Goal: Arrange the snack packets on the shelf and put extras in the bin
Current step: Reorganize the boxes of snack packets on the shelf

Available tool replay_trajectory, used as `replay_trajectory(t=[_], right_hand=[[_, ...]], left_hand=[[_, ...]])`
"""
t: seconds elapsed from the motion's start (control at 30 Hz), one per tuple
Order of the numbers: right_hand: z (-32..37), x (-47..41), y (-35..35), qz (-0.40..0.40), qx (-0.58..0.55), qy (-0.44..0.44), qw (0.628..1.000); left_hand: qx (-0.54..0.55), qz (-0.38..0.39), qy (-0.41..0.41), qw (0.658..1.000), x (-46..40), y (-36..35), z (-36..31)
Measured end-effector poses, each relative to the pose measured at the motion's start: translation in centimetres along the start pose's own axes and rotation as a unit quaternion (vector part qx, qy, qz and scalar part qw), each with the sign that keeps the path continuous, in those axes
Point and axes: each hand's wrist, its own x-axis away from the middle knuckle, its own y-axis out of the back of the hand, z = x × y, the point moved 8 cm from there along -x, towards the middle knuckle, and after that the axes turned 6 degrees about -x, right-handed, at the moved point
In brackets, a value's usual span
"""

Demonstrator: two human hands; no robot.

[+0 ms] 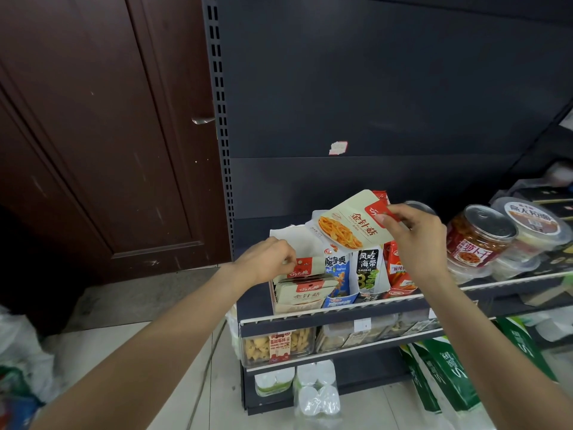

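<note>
Holding one snack packet (345,226) up by its red top corner, our right hand (415,240) pinches it with thumb and fingers above the shelf (325,311). Our left hand (265,263) is lower down — its fingers pinch the top of the packets in the open box (305,288) at the left end of the shelf. Next to that box stand a blue packet (338,274), a dark seaweed packet (369,270) and a red packet (398,273). We think the pale packet is light, thin and bendy, with a smooth skin that could slip — so the flat sealed edge at the top is the best place to hold it. Squeezing the soft middle might squash the food inside. We think it goes into the box with its twins. Jars (479,237) sit further right on the same shelf.
</note>
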Motion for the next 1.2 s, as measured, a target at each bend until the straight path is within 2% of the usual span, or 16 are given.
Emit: replay_trajectory(t=[0.13,0.3,0.43,0.63,0.8,0.97,1.07,1.13,1.2], right_hand=[[0.2,0.0,0.1,0.003,-0.005,0.003,1.0],[0.1,-0.1,0.3,-0.001,-0.011,-0.003,1.0],[0.0,0.0,0.4,0.0,-0.017,-0.01,1.0],[1.3,0.1,0.3,0.029,-0.057,0.012,0.998],[2.3,0.1,-1.4,0.102,-0.085,0.037,0.99],[1.7,-0.2,-5.4,0.165,-0.03,0.047,0.985],[1.4,0.0,-9.5,0.258,0.077,0.087,0.959],[0.6,0.0,-12.1,0.304,0.132,0.104,0.938],[-0.3,-0.2,-13.7,0.306,0.165,0.104,0.932]], left_hand=[[-0.032,-0.035,0.007,0.999,-0.2,0.8,-0.3],[0.042,-0.044,0.028,0.998,0.0,1.0,0.8],[0.055,-0.044,0.034,0.997,0.1,0.6,1.3],[0.019,-0.071,0.049,0.996,0.0,1.7,1.5],[-0.062,-0.145,0.035,0.987,0.0,3.5,1.5],[-0.081,-0.209,-0.044,0.974,0.0,4.3,1.8],[-0.044,-0.243,-0.053,0.968,-0.2,4.8,3.1],[-0.001,-0.235,-0.052,0.971,-0.4,4.6,3.7],[0.035,-0.209,-0.048,0.976,-0.5,4.1,4.2]])
